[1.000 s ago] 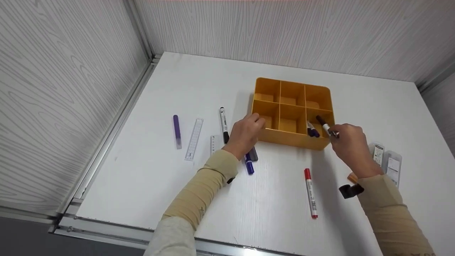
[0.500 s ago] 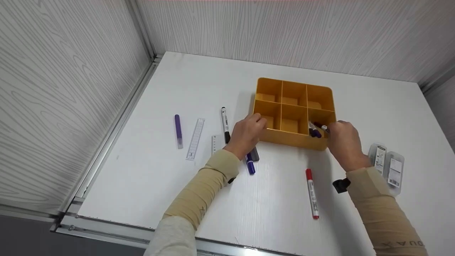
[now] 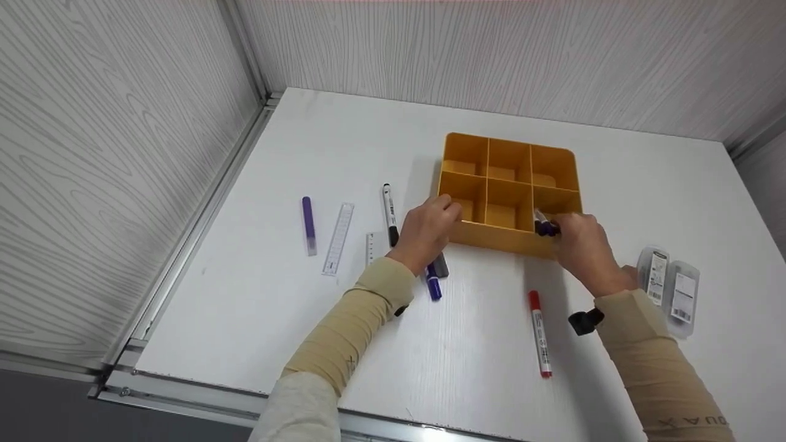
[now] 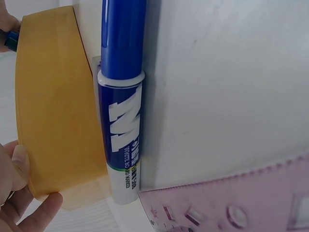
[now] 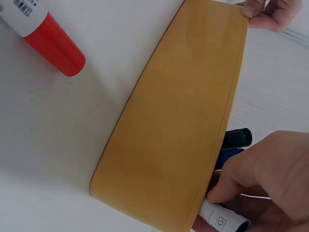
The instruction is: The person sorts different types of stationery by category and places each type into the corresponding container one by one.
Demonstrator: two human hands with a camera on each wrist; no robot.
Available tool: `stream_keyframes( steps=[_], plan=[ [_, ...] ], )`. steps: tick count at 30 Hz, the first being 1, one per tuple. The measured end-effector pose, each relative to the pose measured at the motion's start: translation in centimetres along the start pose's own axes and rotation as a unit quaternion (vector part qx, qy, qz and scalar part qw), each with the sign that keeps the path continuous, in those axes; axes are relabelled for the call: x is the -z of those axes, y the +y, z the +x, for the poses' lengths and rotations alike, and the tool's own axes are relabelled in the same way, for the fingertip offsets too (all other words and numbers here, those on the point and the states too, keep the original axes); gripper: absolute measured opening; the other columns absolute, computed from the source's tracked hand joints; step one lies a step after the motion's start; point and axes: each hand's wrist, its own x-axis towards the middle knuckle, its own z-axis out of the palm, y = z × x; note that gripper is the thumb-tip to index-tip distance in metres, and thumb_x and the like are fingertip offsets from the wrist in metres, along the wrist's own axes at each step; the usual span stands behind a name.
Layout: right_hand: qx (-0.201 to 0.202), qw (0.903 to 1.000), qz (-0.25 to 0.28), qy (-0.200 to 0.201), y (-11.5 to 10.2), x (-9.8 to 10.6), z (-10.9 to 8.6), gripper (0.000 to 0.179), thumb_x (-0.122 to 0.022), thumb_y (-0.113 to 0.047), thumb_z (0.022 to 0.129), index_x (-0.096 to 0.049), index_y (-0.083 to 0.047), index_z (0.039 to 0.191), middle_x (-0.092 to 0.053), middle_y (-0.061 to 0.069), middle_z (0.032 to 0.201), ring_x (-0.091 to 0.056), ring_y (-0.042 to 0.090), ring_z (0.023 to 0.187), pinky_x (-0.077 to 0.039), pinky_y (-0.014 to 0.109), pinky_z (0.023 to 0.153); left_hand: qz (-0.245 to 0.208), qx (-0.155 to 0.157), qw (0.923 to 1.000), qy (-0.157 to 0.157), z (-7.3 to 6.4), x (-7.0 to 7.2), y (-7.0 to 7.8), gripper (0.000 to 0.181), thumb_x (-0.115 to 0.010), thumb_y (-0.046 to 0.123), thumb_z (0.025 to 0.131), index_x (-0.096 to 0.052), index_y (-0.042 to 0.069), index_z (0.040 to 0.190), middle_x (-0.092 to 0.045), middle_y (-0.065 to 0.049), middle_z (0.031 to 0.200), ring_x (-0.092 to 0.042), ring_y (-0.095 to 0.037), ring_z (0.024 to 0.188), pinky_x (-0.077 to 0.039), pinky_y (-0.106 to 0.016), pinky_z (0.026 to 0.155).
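A yellow box with six compartments (image 3: 500,238) stands on the white table. My left hand (image 3: 427,230) pinches its front left corner, thumb and fingers around the wall in the left wrist view. At the front right compartment, my right hand (image 3: 584,252) holds a whiteboard marker, whose white end (image 5: 222,218) shows between thumb and fingers in the right wrist view; the rest is hidden by the box wall and hand. Beside it, dark purple-capped pens (image 3: 545,227) lean in the same compartment. The other compartments hold nothing visible.
A red marker (image 3: 540,336) lies in front of the box. Left of it are a blue marker (image 3: 433,287), a black-capped marker (image 3: 390,215), a clear ruler (image 3: 338,238) and a purple pen (image 3: 309,226). Two clear cases (image 3: 682,298) lie right. A pink stencil (image 4: 231,205) lies under my left wrist.
My right hand has moved left and turned at the front right compartment, and the marker in it has gone lower, out of the head view. The left hand stays on the corner.
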Motion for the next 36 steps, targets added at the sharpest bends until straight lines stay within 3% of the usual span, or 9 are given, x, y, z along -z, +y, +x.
stream_keyframes(
  steps=[4,8,12,17,23,29,34,36],
  plan=[
    [0.017,0.9993,0.014,-0.032,-0.2,-0.1,0.2,0.033,-0.046,0.016,0.081,-0.061,0.012,0.110,-0.063,0.030,0.103,-0.059,0.040,0.090,-0.054,0.055,0.083,-0.003,0.005,1.0000,-0.004,0.0,0.0,0.0,0.018,-0.064,-0.001,0.091,-0.068,0.010,0.105,-0.063,-0.003,0.099,-0.060,-0.015,0.086,-0.055,-0.023,0.077],
    [0.034,0.9967,0.033,-0.066,-0.3,-0.2,0.2,0.052,-0.043,0.017,0.081,-0.047,0.016,0.133,-0.052,0.036,0.127,-0.053,0.049,0.117,-0.045,0.061,0.100,-0.002,0.011,0.9999,-0.009,-0.1,-0.1,0.0,0.018,-0.064,0.002,0.092,-0.068,0.010,0.107,-0.064,-0.003,0.101,-0.060,-0.015,0.088,-0.055,-0.022,0.080],
    [0.027,0.9932,0.057,-0.098,-0.1,-0.4,0.2,0.060,-0.039,0.017,0.081,-0.040,0.014,0.141,-0.045,0.036,0.137,-0.049,0.049,0.125,-0.043,0.061,0.103,0.000,0.005,1.0000,-0.002,-0.1,-0.2,0.1,0.017,-0.065,0.001,0.091,-0.067,0.009,0.106,-0.064,-0.004,0.100,-0.061,-0.015,0.088,-0.056,-0.023,0.080],
    [0.016,0.9900,0.089,-0.109,0.5,-0.2,-0.1,0.066,-0.038,0.015,0.082,-0.035,0.008,0.147,-0.042,0.032,0.145,-0.045,0.046,0.131,-0.038,0.061,0.109,0.006,-0.006,0.9998,0.019,-0.1,-0.4,0.1,0.018,-0.068,-0.002,0.087,-0.067,0.009,0.102,-0.064,-0.004,0.097,-0.062,-0.017,0.086,-0.057,-0.024,0.077],
    [0.038,0.9886,0.131,-0.063,1.3,0.4,-1.1,0.065,-0.038,0.016,0.084,-0.035,0.004,0.148,-0.042,0.028,0.147,-0.043,0.045,0.134,-0.037,0.062,0.108,0.008,-0.005,0.9998,0.017,-0.1,-0.3,0.2,0.018,-0.066,-0.001,0.088,-0.067,0.009,0.104,-0.063,-0.004,0.098,-0.061,-0.016,0.087,-0.057,-0.023,0.078],
    [-0.003,0.9896,0.139,-0.036,1.3,1.8,-2.5,0.055,-0.044,0.010,0.093,-0.038,0.000,0.147,-0.042,0.025,0.147,-0.042,0.046,0.135,-0.038,0.063,0.107,0.004,-0.002,0.9999,0.016,-0.1,-0.3,0.2,0.020,-0.067,-0.002,0.087,-0.068,0.010,0.102,-0.063,-0.003,0.098,-0.062,-0.016,0.088,-0.057,-0.023,0.077],
    [-0.005,0.9876,0.148,0.051,1.3,2.2,-4.2,0.047,-0.042,0.008,0.094,-0.048,-0.001,0.140,-0.049,0.022,0.140,-0.047,0.042,0.130,-0.042,0.059,0.104,0.001,0.002,0.9999,0.010,-0.2,-0.2,0.1,0.018,-0.066,-0.001,0.089,-0.068,0.011,0.103,-0.063,-0.003,0.099,-0.062,-0.015,0.088,-0.056,-0.024,0.077],
    [0.006,0.9863,0.141,0.086,1.4,2.1,-5.0,0.045,-0.042,0.008,0.092,-0.052,0.000,0.136,-0.053,0.021,0.135,-0.051,0.038,0.126,-0.045,0.047,0.105,0.001,0.003,1.0000,0.008,-0.2,-0.2,0.1,0.018,-0.066,0.000,0.089,-0.068,0.011,0.103,-0.063,-0.003,0.099,-0.061,-0.015,0.088,-0.056,-0.024,0.077]
  ],
)
